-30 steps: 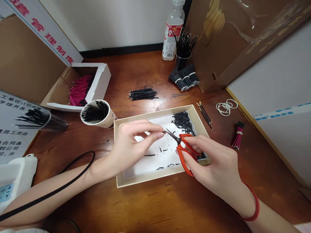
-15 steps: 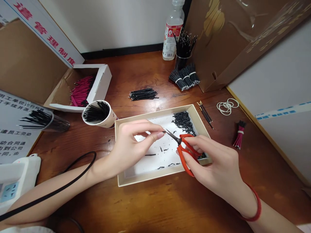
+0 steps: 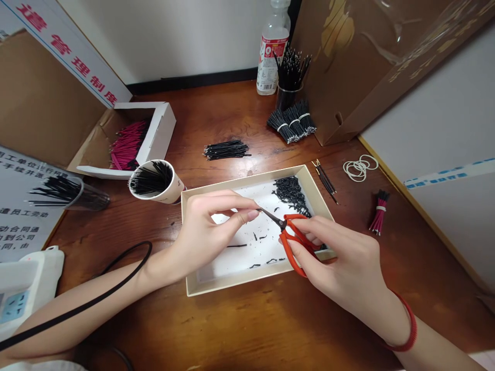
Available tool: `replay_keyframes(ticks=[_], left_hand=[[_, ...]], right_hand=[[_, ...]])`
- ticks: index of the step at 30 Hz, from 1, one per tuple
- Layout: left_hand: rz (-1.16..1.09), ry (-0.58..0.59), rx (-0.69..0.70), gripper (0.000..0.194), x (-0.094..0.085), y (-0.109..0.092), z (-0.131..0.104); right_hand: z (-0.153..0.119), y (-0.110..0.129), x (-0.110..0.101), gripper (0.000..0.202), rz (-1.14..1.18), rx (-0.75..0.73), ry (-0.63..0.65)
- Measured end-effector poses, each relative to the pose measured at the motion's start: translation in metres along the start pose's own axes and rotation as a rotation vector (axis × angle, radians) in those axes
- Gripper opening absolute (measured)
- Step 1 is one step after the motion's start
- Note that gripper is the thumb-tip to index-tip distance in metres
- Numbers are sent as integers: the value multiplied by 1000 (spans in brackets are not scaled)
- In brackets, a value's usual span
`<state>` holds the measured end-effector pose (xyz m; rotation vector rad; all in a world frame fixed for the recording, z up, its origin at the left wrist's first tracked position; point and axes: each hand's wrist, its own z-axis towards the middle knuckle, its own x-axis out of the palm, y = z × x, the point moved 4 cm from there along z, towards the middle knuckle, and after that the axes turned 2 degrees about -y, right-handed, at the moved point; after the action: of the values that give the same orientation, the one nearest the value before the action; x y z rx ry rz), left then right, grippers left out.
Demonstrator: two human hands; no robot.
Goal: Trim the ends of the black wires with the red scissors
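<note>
Thumb and forefinger of my left hand [image 3: 218,229] are pinched together over a shallow cream tray [image 3: 240,283]. At their tips shows the end of a thin dark piece, apparently a black wire; most of it is hidden by the fingers. My right hand [image 3: 340,257] grips orange-handled scissors [image 3: 282,225], the fingers in and around the loops. Their blades look closed together, and the points meet the left fingertips. Inside the tray lie a heap of short black offcuts [image 3: 290,193] at the far right corner and a few scattered scraps [image 3: 260,237].
Behind the tray lies a pile of black wires [image 3: 227,149]. A paper cup [image 3: 178,190] of wires and a white box [image 3: 162,131] with magenta wires stand left. Bundled black wires [image 3: 294,122], a bottle [image 3: 268,67], rubber bands [image 3: 358,169] and a magenta bundle [image 3: 378,219] are right.
The scissor blades, parted slightly before, have come together at the left fingertips. The whole view has shifted slightly; the left hand keeps its pinch.
</note>
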<state>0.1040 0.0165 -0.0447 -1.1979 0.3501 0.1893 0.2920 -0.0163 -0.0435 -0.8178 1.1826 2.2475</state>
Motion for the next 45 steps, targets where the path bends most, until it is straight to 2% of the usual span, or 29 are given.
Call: replay_keyframes(ticks=[17,45], left_hand=[[-27,14,-51,8,0,2,-1],[-75,27,-55,11,0,3,0]], right_hand=[[2,2,2,14,22,2,-41],[-1,2,-1,13,-7,-7,-1]])
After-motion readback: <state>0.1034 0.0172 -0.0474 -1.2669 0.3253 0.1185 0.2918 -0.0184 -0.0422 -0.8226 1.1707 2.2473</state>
